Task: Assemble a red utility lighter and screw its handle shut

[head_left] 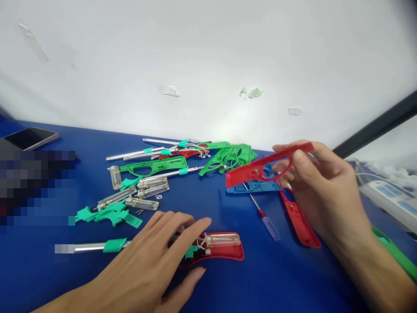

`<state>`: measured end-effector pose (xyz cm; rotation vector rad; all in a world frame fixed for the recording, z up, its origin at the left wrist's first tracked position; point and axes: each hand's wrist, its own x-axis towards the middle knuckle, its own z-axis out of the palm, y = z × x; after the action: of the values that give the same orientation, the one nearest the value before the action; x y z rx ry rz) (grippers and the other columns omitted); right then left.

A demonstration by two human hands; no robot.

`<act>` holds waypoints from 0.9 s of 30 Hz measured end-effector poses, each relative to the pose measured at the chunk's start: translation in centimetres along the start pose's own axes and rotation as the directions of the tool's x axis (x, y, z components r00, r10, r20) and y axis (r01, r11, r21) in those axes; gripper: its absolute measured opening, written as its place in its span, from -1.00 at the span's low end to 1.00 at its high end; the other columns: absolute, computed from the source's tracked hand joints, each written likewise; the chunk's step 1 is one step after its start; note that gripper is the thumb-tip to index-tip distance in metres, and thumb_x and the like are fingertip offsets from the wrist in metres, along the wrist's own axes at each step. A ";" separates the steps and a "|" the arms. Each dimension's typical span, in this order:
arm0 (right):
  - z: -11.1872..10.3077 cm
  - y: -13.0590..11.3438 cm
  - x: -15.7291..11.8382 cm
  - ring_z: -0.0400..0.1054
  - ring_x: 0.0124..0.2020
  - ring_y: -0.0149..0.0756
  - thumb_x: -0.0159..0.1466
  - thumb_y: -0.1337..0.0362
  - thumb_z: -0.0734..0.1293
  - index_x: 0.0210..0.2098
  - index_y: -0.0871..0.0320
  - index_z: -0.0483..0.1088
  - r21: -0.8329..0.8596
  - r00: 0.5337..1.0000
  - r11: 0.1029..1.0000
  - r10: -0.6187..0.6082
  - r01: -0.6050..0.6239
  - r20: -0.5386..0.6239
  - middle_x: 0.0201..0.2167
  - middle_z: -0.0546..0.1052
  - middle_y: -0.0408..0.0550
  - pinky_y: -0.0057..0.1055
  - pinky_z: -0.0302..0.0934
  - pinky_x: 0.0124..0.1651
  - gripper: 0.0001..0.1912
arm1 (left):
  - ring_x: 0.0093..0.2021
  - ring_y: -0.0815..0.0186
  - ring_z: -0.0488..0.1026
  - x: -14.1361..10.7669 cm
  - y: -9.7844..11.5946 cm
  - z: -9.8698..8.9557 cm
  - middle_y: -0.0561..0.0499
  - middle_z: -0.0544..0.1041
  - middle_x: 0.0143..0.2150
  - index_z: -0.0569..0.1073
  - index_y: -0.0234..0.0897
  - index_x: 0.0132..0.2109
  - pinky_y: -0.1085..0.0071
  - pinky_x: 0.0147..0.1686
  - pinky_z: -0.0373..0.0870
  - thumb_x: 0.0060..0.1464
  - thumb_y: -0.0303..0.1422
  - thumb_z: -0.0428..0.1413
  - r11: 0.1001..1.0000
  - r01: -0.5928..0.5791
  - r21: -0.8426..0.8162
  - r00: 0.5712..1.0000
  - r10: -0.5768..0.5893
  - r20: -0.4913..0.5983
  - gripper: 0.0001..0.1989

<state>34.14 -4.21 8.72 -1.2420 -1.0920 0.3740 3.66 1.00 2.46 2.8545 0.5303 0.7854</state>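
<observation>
One red cover (249,173), pinched in my right fingers (303,164), is not yet on the red shell (237,254), which already holds a tank (223,239) on the counter (210,202) beneath my left fingers (189,237), spread wide.

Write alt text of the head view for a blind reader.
The right hand holds a red shell above a blue table; the left hand covers part of a red casing with a clear cylinder. Green shells, metal tubes and a screwdriver lie beyond.
</observation>
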 end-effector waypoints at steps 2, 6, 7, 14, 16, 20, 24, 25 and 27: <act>-0.1 -0.2 -0.2 0.55 -0.29 -0.28 0.41 0.16 0.54 -0.14 -0.04 0.67 0.049 0.999 0.999 0.007 -0.009 0.046 -0.04 0.69 -0.03 -0.36 0.42 -0.39 -0.94 | 0.20 0.14 0.59 -0.2 0.2 -0.2 -0.16 0.53 0.29 0.27 -0.20 0.52 0.30 0.15 0.60 0.46 -0.33 0.05 0.999 0.034 0.024 0.999 -0.034 -0.012 -0.44; -0.3 -0.6 -0.8 0.63 -0.30 -0.32 0.40 0.09 0.58 -0.11 -0.11 0.68 0.167 0.962 0.980 0.064 -0.111 0.265 -0.08 0.75 -0.10 -0.44 0.53 -0.31 -0.89 | 0.09 0.23 0.62 -0.2 0.6 -0.5 -0.17 0.53 0.19 0.15 -0.21 0.60 0.46 0.00 0.64 0.49 -0.36 -0.01 0.995 0.099 0.026 0.992 -0.096 -0.083 -0.38; -0.2 -0.8 -1.1 0.66 -0.31 -0.32 0.38 0.08 0.59 -0.11 -0.11 0.68 0.190 0.934 0.969 0.087 -0.160 0.347 -0.09 0.76 -0.10 -0.45 0.56 -0.28 -0.87 | 0.01 0.26 0.64 -0.3 0.6 -0.5 -0.16 0.54 0.11 0.10 -0.25 0.61 0.49 -0.07 0.64 0.51 -0.34 -0.03 0.995 0.099 0.033 0.991 -0.096 -0.094 -0.38; 1.6 -1.4 -3.5 0.73 -0.23 -0.37 0.26 0.18 0.69 -0.12 -0.16 0.70 0.340 0.679 0.794 0.120 -0.504 0.724 -0.07 0.80 -0.21 -0.50 0.59 -0.12 -0.78 | -0.26 0.30 0.59 -1.4 -0.3 0.5 -0.07 0.57 -0.07 0.39 -0.21 0.43 0.43 -0.33 0.60 0.55 -0.33 0.02 0.991 0.052 0.120 0.994 -0.040 -0.102 -0.60; 1.5 -1.6 -3.7 0.73 -0.12 -0.38 0.31 0.25 0.65 -0.10 -0.18 0.72 0.348 0.616 0.723 0.135 -0.597 0.776 -0.02 0.79 -0.21 -0.48 0.57 0.00 -0.79 | -0.21 0.27 0.62 -1.0 -0.4 0.4 -0.08 0.59 -0.07 0.47 -0.24 0.28 0.37 -0.27 0.59 0.56 -0.34 0.02 0.992 0.026 0.124 0.988 -0.007 -0.153 -0.72; 1.2 -2.0 -3.8 0.68 0.10 -0.30 0.35 0.18 0.61 0.01 -0.27 0.71 0.279 0.563 0.767 0.126 -0.577 0.817 0.11 0.75 -0.20 -0.40 0.52 0.19 -0.73 | -0.20 0.30 0.63 -0.1 -0.2 0.2 -0.03 0.62 -0.12 0.49 -0.26 0.08 0.36 -0.13 0.54 0.55 -0.36 0.01 0.982 -0.006 0.186 0.967 0.053 -0.247 -0.83; 1.9 -2.3 -3.8 0.66 0.10 -0.23 0.36 0.18 0.61 0.13 -0.25 0.67 0.247 0.612 0.851 0.105 -0.464 0.784 0.18 0.72 -0.16 -0.35 0.52 0.08 -0.64 | -0.21 0.28 0.66 -0.3 -0.2 0.4 -0.01 0.66 -0.11 0.47 -0.19 0.15 0.36 -0.18 0.55 0.48 -0.36 0.00 0.989 0.041 0.141 0.970 -0.006 -0.243 -0.78; 2.2 -2.3 -3.8 0.66 0.07 -0.22 0.33 0.20 0.63 0.14 -0.19 0.68 0.223 0.618 0.873 0.108 -0.433 0.778 0.18 0.72 -0.13 -0.36 0.51 0.06 -0.60 | -0.24 0.28 0.65 -0.3 -0.2 0.3 0.02 0.66 -0.14 0.47 -0.15 0.13 0.36 -0.24 0.53 0.44 -0.37 0.00 0.993 0.065 0.103 0.975 -0.041 -0.220 -0.77; 2.7 -2.2 -3.8 0.64 0.07 -0.19 0.27 0.18 0.67 0.15 -0.09 0.68 0.157 0.615 0.911 0.123 -0.381 0.779 0.19 0.70 -0.07 -0.33 0.51 0.09 -0.53 | -0.33 0.33 0.62 -0.2 0.0 0.1 0.11 0.64 -0.23 0.44 -0.10 0.06 0.41 -0.35 0.48 0.37 -0.40 0.01 0.993 0.114 -0.016 0.980 -0.115 -0.165 -0.80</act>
<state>29.38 -6.29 8.76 -0.9489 -1.4814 1.3455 3.60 0.92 2.30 2.7380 0.7049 1.0066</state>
